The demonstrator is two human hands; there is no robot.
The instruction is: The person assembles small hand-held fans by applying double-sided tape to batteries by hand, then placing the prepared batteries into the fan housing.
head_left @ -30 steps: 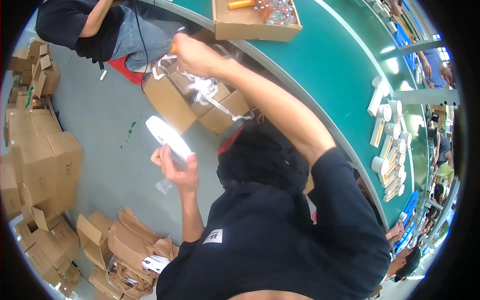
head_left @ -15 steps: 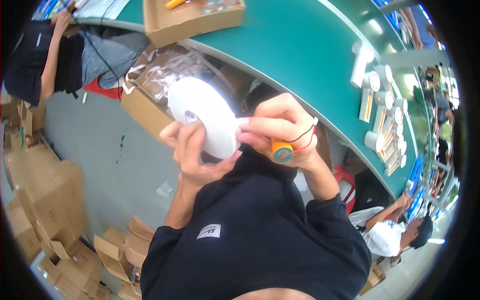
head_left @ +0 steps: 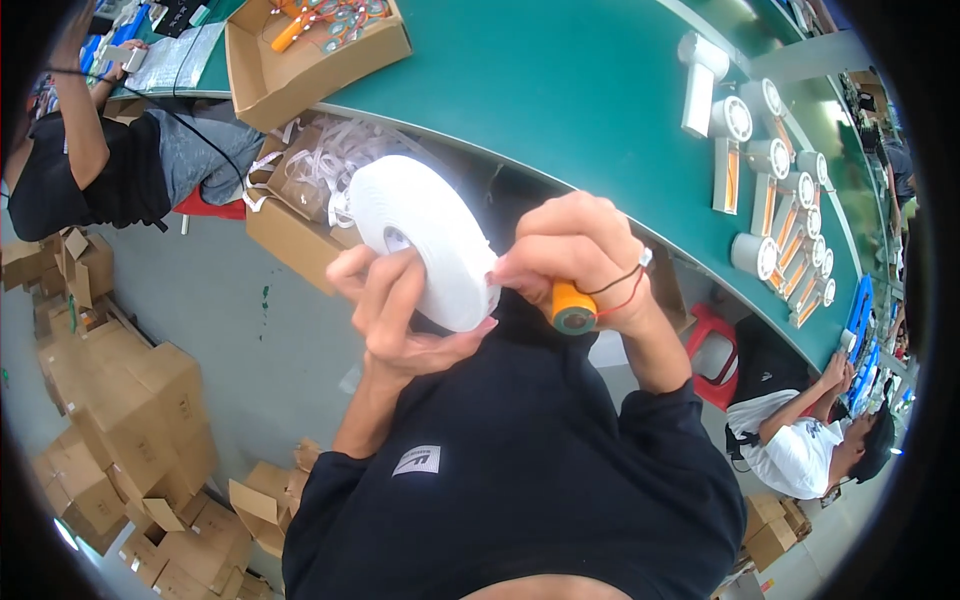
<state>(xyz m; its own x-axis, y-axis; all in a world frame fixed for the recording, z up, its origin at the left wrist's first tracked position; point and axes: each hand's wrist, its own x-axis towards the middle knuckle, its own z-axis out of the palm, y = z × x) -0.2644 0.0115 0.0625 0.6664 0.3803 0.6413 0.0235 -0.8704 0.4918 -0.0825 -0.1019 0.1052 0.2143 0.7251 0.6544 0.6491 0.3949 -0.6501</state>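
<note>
While my left hand (head_left: 395, 310) cups the smooth white tape roll (head_left: 425, 240), clear of the bench (head_left: 560, 90) edge:
My right hand (head_left: 575, 265) grips an orange cylinder (head_left: 572, 308), fingertips at the roll's rim.

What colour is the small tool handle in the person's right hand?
Orange, with a darker end cap; the handle sits gripped in the right hand, clearest in the head view.

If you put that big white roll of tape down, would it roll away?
Set on its edge, the white tape roll probably would: it is round like a wheel. Laid flat, it should stay. The left hand holds it alone, so it is likely light.
</note>
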